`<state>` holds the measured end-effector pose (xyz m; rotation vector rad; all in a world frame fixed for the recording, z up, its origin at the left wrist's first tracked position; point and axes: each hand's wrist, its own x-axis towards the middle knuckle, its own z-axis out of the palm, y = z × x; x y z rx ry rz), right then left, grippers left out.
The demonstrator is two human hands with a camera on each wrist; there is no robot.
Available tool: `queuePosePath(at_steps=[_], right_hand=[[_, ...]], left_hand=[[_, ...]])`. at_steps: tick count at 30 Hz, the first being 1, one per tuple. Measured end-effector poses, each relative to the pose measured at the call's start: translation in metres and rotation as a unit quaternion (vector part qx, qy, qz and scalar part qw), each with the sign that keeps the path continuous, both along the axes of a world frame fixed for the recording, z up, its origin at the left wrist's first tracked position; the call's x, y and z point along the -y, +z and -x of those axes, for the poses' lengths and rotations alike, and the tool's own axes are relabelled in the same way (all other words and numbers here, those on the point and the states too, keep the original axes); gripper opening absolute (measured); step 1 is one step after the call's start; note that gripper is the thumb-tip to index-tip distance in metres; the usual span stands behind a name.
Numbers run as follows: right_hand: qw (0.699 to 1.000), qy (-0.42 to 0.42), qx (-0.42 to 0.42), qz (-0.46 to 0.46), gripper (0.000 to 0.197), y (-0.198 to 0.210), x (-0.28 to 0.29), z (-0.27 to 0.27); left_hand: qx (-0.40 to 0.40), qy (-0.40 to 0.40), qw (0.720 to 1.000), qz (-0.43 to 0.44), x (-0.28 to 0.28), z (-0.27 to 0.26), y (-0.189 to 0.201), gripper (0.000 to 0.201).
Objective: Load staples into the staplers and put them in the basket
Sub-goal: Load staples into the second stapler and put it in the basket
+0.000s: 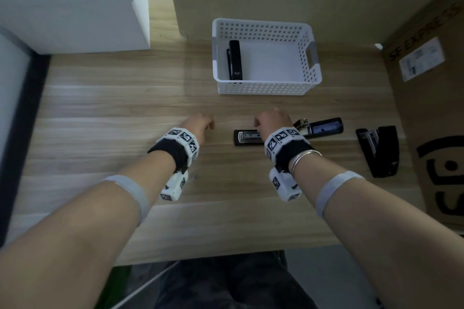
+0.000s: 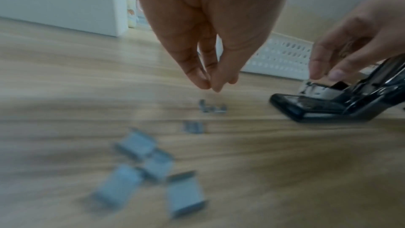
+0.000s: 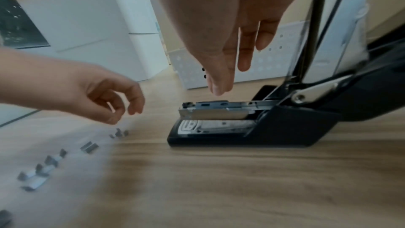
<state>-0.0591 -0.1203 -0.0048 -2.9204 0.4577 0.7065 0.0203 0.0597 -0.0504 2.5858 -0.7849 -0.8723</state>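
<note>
A black stapler [image 1: 247, 137] lies with its lid folded back to the right, its metal magazine [image 3: 215, 110] bare. My right hand [image 1: 270, 120] hovers just over that magazine, fingers [image 3: 219, 82] straight, holding nothing. My left hand [image 1: 200, 123] hangs left of the stapler [image 2: 328, 107], its fingertips [image 2: 203, 82] drawn together above small staple bits [image 2: 212, 107]; I see nothing between them. Several staple strips [image 2: 136, 145] lie nearer me. A white basket [image 1: 266, 87] at the back holds one black stapler [image 1: 234, 60]. Another shut stapler [image 1: 379, 150] lies far right.
A cardboard box [image 1: 431, 108] stands along the table's right edge, close to the far-right stapler. A white cabinet [image 1: 75, 5] stands at the back left. The wooden table [image 1: 125, 97] shows bare wood left of and in front of the basket.
</note>
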Motion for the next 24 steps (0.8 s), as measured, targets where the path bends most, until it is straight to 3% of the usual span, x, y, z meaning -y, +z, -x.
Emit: queuePosePath(at_steps=[4,8,17,24], right_hand=[[1.0,0.016,0.002,0.002,0.027,-0.001,-0.01,0.0],[1.0,0.024,0.004,0.005,0.025,-0.003,-0.016,0.003],[0.998,0.008,0.044,-0.045,0.021,-0.004,-0.016,0.01],[0.99,-0.008,0.058,-0.132,0.026,-0.001,-0.022,0.008]], left_hand=[[-0.006,-0.024,0.996,-0.086,-0.029,-0.003,0.001,0.029],[-0.005,-0.035,0.995,-0.093,-0.036,0.006,-0.003,0.031],[0.009,-0.004,1.0,-0.01,-0.029,0.013,-0.009,0.023],[0.035,0.031,0.992,0.116,0.011,0.016,0.011,0.022]])
